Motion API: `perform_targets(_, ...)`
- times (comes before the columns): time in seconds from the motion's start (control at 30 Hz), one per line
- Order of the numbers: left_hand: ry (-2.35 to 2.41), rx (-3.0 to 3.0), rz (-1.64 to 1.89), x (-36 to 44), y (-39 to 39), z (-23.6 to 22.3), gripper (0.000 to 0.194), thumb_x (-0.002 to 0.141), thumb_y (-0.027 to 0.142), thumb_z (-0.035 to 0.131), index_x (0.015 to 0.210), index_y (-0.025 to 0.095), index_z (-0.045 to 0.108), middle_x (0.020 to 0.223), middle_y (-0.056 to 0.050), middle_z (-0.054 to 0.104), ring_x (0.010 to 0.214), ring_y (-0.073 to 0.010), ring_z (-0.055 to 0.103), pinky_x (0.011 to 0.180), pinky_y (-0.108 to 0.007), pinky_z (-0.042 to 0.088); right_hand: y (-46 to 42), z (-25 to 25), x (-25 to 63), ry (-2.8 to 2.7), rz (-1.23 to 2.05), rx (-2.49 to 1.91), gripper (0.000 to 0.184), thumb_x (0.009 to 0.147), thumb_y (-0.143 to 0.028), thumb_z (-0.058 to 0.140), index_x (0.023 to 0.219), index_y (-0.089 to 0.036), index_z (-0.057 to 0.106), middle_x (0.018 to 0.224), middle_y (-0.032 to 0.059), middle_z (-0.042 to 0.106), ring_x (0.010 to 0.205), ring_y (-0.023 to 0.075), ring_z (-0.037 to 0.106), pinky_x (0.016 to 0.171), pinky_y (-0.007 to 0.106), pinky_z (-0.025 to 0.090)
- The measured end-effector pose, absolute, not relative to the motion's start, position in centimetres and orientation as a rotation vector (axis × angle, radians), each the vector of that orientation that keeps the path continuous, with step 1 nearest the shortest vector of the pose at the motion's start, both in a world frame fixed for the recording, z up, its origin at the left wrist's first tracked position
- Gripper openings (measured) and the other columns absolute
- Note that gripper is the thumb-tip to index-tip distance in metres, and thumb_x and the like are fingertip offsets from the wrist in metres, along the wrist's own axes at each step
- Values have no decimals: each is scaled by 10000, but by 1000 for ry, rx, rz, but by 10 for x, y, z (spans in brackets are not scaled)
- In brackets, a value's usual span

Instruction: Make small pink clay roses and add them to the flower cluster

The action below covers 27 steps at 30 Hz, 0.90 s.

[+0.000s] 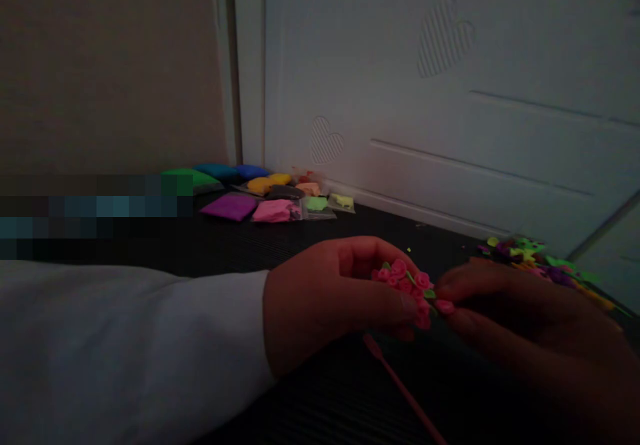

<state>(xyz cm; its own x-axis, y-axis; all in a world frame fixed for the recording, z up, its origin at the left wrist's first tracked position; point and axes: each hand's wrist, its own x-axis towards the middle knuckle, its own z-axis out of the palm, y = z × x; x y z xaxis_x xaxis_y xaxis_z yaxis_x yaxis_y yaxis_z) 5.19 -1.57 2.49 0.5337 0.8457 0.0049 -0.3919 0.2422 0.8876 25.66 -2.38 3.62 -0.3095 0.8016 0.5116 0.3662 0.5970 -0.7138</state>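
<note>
My left hand (325, 298), in a white sleeve, is curled round a small cluster of pink clay roses with green leaves (406, 278). My right hand (525, 318) comes in from the right, and its thumb and finger pinch a single pink clay piece (444, 306) at the edge of the cluster. Both hands hover just above a dark ribbed mat (280, 245). A thin pink modelling stick (400, 385) lies on the mat under the hands.
Several bags of coloured clay (270, 198) lie at the back near a white panelled door (450, 98). A pile of small coloured clay shapes (535, 258) sits at the right. The scene is dim.
</note>
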Motion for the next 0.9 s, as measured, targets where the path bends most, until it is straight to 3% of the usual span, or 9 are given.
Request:
perform_targets(0.1,530,1014,894,51,-15,25,298,633,174,973,775,144,713,682,23,752,648,-86,678,631,-193,532,-24,33,255,-1852,687,-953,203,721,-215,849,745,-415,829,676,-93,801,585,95,751,553,61,558)
perform_targets(0.23,512,1053,874,51,-15,25,270,660,176,961,778,144,720,707,11,756,678,-90,681,652,-196,527,-21,29,258,-1909,662,-1039,58,760,-373,860,802,-343,832,696,-5,793,635,198,763,559,226,640)
perform_targets(0.33,529,1066,872,50,-15,25,233,687,157,941,789,150,732,718,15,757,684,-90,678,674,-205,525,-19,28,262,-2016,572,-1110,246,812,-537,810,915,-314,824,713,36,764,741,264,769,626,328,665)
perform_targets(0.43,545,1084,885,49,-15,24,198,725,161,918,819,162,744,753,16,764,707,-88,679,693,-203,520,-18,28,263,-2037,557,-1113,302,820,-581,789,956,-313,817,712,37,747,779,272,765,648,342,660)
perform_targets(0.63,594,1144,890,49,-16,24,200,722,160,911,815,169,735,747,24,752,705,-90,674,687,-197,523,-18,29,259,-1959,779,-1128,258,833,-532,795,932,-295,813,708,29,754,716,240,759,602,309,647)
perform_targets(0.77,614,1185,912,48,-16,24,185,737,169,899,827,175,738,742,42,741,697,-74,658,679,-181,509,-20,31,257,-1827,1094,-1052,71,772,-344,875,795,-321,812,716,-22,799,634,135,749,545,146,586)
perform_targets(0.9,630,1203,919,47,-18,25,176,744,169,892,832,180,740,754,42,744,706,-77,654,678,-188,503,-19,30,256,-1735,1241,-1011,144,739,-247,904,765,-365,827,725,-66,809,616,69,741,560,50,531)
